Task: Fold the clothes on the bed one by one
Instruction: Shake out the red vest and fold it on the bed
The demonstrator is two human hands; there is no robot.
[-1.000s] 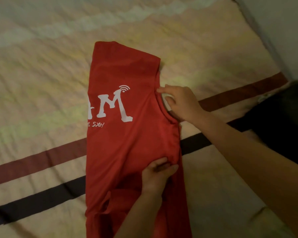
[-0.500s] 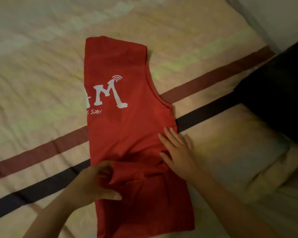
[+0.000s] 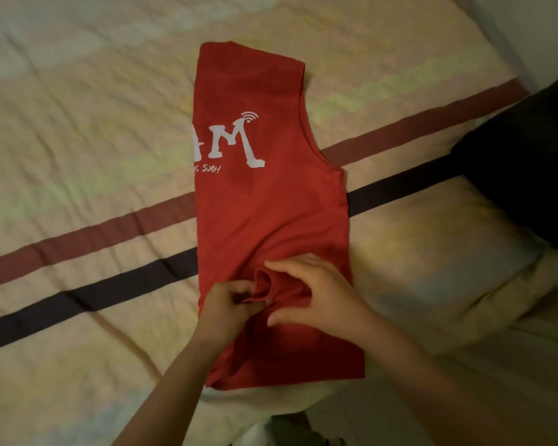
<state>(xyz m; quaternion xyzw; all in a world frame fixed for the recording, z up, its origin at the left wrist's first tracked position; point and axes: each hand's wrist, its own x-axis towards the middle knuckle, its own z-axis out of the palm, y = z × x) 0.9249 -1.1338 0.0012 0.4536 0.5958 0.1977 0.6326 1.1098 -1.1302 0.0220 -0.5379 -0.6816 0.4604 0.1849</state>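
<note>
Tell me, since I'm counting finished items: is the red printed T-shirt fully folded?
Partly folded: the red printed T-shirt lies long, lettering cut off at its left edge.
</note>
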